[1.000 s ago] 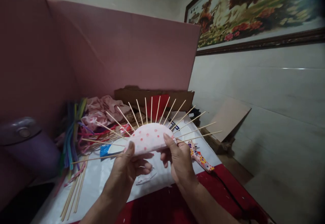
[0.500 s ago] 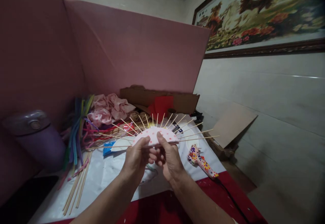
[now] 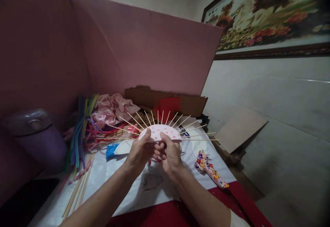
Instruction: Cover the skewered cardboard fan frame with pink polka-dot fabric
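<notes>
Held up over the table is a white half-disc with pink dots (image 3: 160, 132), its curved edge facing away from me. Thin wooden sticks (image 3: 176, 120) fan out from that curve like rays. My left hand (image 3: 141, 151) grips its left end, thumb on top and fingers curled beneath. Toward the right end, my right hand (image 3: 168, 151) pinches it the same way, the fingertips of both hands close together underneath. A flower-patterned glue gun (image 3: 210, 168) with a black cord lies right of my hands. Below them, a greyish patch (image 3: 152, 181) on the white cover is hard to make out.
Loose wooden sticks (image 3: 78, 189), pipe cleaners (image 3: 76, 134) and a purple lidded bottle (image 3: 36, 141) are at left. Crumpled pink cloth (image 3: 113, 108), red paper (image 3: 168, 106) and cardboard (image 3: 144, 96) sit at the back. A beige board (image 3: 241, 131) leans beyond the right edge.
The half-disc with its sticks has tilted slightly and risen a little in both hands. My view has shifted a bit left, so the surroundings sit further right. The grip stays alike.
</notes>
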Tool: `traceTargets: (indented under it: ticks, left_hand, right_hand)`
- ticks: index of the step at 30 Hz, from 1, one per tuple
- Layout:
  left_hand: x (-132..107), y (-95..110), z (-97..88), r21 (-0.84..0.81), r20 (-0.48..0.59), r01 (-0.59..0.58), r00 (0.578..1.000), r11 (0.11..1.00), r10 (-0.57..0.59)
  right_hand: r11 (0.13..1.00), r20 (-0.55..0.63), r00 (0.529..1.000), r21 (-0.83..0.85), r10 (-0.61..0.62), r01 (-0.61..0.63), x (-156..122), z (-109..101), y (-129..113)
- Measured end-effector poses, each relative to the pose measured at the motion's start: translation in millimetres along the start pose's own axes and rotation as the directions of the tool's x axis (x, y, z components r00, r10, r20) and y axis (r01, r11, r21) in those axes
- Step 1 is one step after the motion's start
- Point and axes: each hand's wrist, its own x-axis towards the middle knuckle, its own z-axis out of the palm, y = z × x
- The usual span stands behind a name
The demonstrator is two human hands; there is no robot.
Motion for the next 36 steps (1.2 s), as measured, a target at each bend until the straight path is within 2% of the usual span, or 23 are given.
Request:
traceTargets:
  ticks: [2,5,10,19,25,31,36]
  left_hand:
    - [-2,-3,-4.3,0.005,0.065,-0.046,0.997,0.999,0.045]
    - [-4,-11,-7.3,0.026,0.053,-0.168,0.985,0.985,0.167]
    - [-1,-26,-11.2,0.073,-0.018,-0.282,0.959,0.957,0.284]
    - [0,-30,-15.4,0.068,-0.073,-0.279,0.956,0.958,0.283]
    - [-2,-26,-18.9,0.031,0.012,-0.287,0.958,0.957,0.287]
    - [-2,-22,-20.3,0.026,0.011,-0.316,0.949,0.948,0.316]
    - [1,-15,-28.1,0.07,0.042,-0.359,0.933,0.931,0.357]
  right_hand:
    - [1.0,-0.069,0.997,0.02,0.014,-0.013,2,-2,1]
    - [0.999,-0.179,0.983,0.019,-0.041,0.045,3,-6,3]
    - [0.996,-0.165,0.983,-0.034,-0.083,0.078,2,-10,12]
    - [0.994,-0.146,0.983,-0.034,-0.109,0.105,5,-17,22]
    - [0.996,-0.097,0.992,-0.044,-0.078,0.074,-3,-15,18]
    - [0.994,-0.022,0.995,0.032,-0.1,0.101,-6,-13,17]
    - [0.974,-0.08,0.976,0.083,-0.203,0.21,2,-19,7]
